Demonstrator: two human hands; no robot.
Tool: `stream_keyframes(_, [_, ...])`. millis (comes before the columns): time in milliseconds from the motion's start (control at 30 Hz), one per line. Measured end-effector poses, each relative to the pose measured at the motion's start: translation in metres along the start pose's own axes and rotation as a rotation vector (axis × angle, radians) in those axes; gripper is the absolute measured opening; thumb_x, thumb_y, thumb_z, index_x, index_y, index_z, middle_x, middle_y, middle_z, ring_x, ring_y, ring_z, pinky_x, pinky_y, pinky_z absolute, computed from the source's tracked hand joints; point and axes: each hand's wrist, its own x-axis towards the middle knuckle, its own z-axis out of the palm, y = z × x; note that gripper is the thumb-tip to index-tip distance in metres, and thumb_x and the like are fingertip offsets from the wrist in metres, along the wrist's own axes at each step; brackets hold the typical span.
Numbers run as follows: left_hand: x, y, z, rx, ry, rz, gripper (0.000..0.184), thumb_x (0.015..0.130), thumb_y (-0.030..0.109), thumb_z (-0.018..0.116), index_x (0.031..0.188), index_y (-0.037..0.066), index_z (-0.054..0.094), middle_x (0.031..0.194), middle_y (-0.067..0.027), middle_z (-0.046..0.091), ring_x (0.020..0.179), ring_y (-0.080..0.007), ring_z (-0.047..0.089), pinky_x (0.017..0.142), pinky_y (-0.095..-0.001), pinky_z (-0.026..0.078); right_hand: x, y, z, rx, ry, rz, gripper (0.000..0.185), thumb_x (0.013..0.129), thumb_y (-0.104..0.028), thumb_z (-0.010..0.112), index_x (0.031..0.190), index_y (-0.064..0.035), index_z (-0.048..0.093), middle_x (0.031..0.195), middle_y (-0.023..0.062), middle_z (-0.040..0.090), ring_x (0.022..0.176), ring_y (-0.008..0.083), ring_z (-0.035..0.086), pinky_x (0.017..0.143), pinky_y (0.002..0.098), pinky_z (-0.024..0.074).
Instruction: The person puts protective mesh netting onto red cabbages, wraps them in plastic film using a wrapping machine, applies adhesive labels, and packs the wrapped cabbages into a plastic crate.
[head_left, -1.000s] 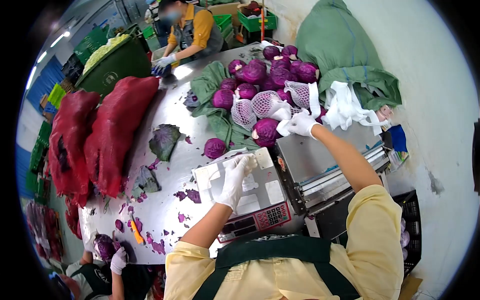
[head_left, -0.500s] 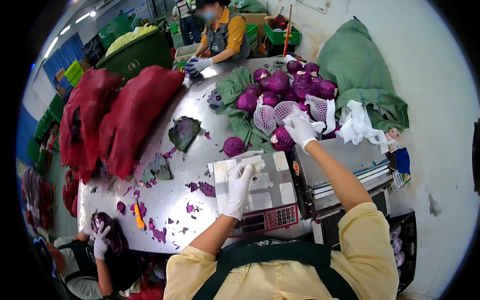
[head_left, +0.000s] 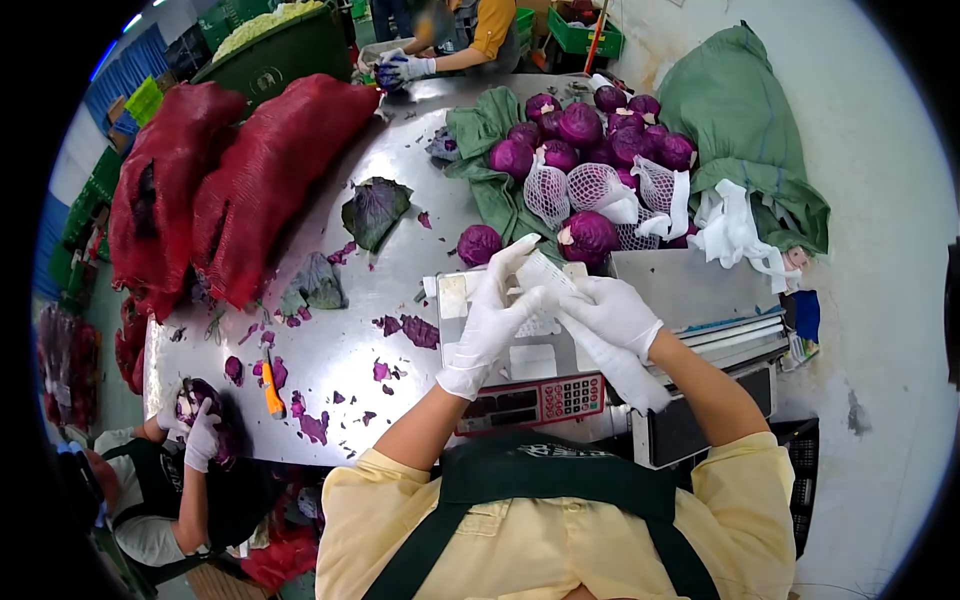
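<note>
My right hand (head_left: 612, 315), in a white glove, is closed on a white mesh sleeve (head_left: 625, 370) that hangs down over the scale's right side. My left hand (head_left: 495, 325), gloved too, has its fingers apart at the sleeve's upper end, with the thumb near the right fingers. Both are above the scale (head_left: 530, 403) with its red keypad panel. Just beyond them lies a purple cabbage (head_left: 588, 238), and a smaller one (head_left: 479, 245) sits to the left. Netted cabbages (head_left: 595, 188) rest in front of the bare cabbage pile (head_left: 580, 125).
Red mesh sacks (head_left: 270, 180) lie on the left of the metal table (head_left: 400, 160). An orange knife (head_left: 272, 388) is among leaf scraps. A green sack (head_left: 745, 120) and white sleeves (head_left: 735, 230) are at right. Co-workers' gloved hands hold cabbages at lower left and at the top.
My right hand has come back from the netted cabbages to above the scale, bringing a white sleeve. My left hand has lifted off the scale and spread its fingers beside it.
</note>
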Motion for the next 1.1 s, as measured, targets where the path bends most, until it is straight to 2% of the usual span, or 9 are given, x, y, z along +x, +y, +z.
stream_keyframes(200, [-0.008, -0.030, -0.002, -0.062, -0.013, -0.145, 0.018, 0.091, 0.006, 0.062, 0.109, 0.002, 0.060, 0.095, -0.0022, 0.064, 0.083, -0.0060, 0.057, 0.076, -0.0210, 0.047, -0.032, -0.034, 0.020, -0.347, 0.073, 0.004, 0.031, 0.090, -0.037, 0.052, 0.098, -0.0099, 0.065, 0.086, 0.0196, 0.065, 0.084, 0.0373, 0.063, 0.075, 0.0454, 0.0496])
stream_keyframes(267, [-0.013, -0.014, 0.009, -0.183, 0.091, -0.125, 0.011, 0.091, 0.004, 0.062, 0.102, 0.002, 0.064, 0.089, -0.0011, 0.065, 0.079, -0.0063, 0.058, 0.076, -0.0213, 0.048, -0.032, -0.019, 0.017, -0.353, 0.058, -0.063, 0.033, 0.094, -0.038, 0.051, 0.100, -0.0095, 0.066, 0.081, 0.0137, 0.067, 0.075, 0.0290, 0.066, 0.070, 0.0387, 0.0509])
stream_keyframes(333, [-0.015, -0.019, 0.004, -0.260, 0.093, -0.268, 0.010, 0.091, 0.004, 0.062, 0.100, 0.002, 0.064, 0.090, -0.0015, 0.065, 0.080, -0.0068, 0.058, 0.077, -0.0219, 0.049, -0.035, -0.013, 0.014, 0.619, -0.083, -0.020, 0.037, 0.099, -0.039, 0.048, 0.103, -0.0069, 0.066, 0.079, 0.0025, 0.065, 0.069, 0.0130, 0.062, 0.065, 0.0287, 0.0491])
stream_keyframes(400, [-0.017, -0.026, 0.003, -0.335, 0.095, -0.410, 0.008, 0.091, 0.004, 0.062, 0.099, 0.002, 0.065, 0.091, -0.0020, 0.066, 0.081, -0.0074, 0.059, 0.078, -0.0224, 0.049, -0.033, -0.016, 0.015, 0.621, -0.023, -0.001, 0.039, 0.102, -0.037, 0.045, 0.109, -0.0026, 0.063, 0.082, -0.0040, 0.060, 0.073, 0.0045, 0.054, 0.064, 0.0223, 0.0461])
stream_keyframes(533, [-0.029, -0.032, 0.024, -0.116, 0.112, -0.189, 0.011, 0.086, 0.007, 0.069, 0.097, 0.004, 0.070, 0.097, -0.0061, 0.066, 0.089, -0.0127, 0.059, 0.082, -0.0280, 0.048, -0.021, -0.016, 0.066, 0.832, 0.429, -0.267, 0.029, 0.099, -0.017, 0.055, 0.122, 0.0000, 0.058, 0.097, -0.0005, 0.062, 0.085, 0.0025, 0.054, 0.074, 0.0188, 0.0466])
stream_keyframes(633, [-0.024, -0.035, 0.027, 0.541, 0.282, 0.446, 0.020, 0.076, 0.004, 0.075, 0.096, 0.003, 0.071, 0.108, -0.0118, 0.062, 0.105, -0.0257, 0.055, 0.090, -0.0356, 0.044, -0.018, 0.004, 0.066, 0.878, 0.389, -0.120, 0.021, 0.099, -0.016, 0.054, 0.113, -0.0010, 0.059, 0.092, -0.0012, 0.061, 0.082, 0.0021, 0.054, 0.072, 0.0172, 0.0461])
stream_keyframes(800, [-0.011, -0.054, 0.027, 0.508, 0.279, 0.482, 0.014, 0.080, 0.004, 0.072, 0.093, 0.004, 0.067, 0.107, -0.0102, 0.063, 0.104, -0.0235, 0.056, 0.088, -0.0345, 0.044, -0.001, 0.035, 0.064, 1.027, 0.380, -0.096, 0.012, 0.099, -0.015, 0.055, 0.093, -0.0046, 0.057, 0.083, -0.0025, 0.056, 0.075, 0.0029, 0.052, 0.065, 0.0172, 0.0444])
stream_keyframes(867, [-0.007, -0.051, 0.023, 0.182, 0.093, 0.051, 0.013, 0.081, 0.004, 0.071, 0.093, 0.004, 0.067, 0.107, -0.0095, 0.063, 0.103, -0.0217, 0.055, 0.088, -0.0318, 0.043, 0.002, 0.016, 0.064, 1.161, 0.415, -0.128, 0.012, 0.098, -0.017, 0.056, 0.095, -0.0053, 0.058, 0.083, -0.0039, 0.056, 0.075, 0.0020, 0.051, 0.064, 0.0178, 0.0434])
stream_keyframes(1100, [0.014, -0.062, 0.030, 0.615, 0.209, 0.553, 0.013, 0.088, 0.008, 0.067, 0.100, 0.006, 0.066, 0.090, -0.0044, 0.063, 0.083, -0.0157, 0.060, 0.073, -0.0291, 0.049, 0.009, 0.039, 0.053, 1.147, 0.339, -0.107, 0.013, 0.096, -0.021, 0.059, 0.093, -0.0083, 0.059, 0.085, -0.0024, 0.058, 0.077, 0.0019, 0.051, 0.068, 0.0201, 0.0439])
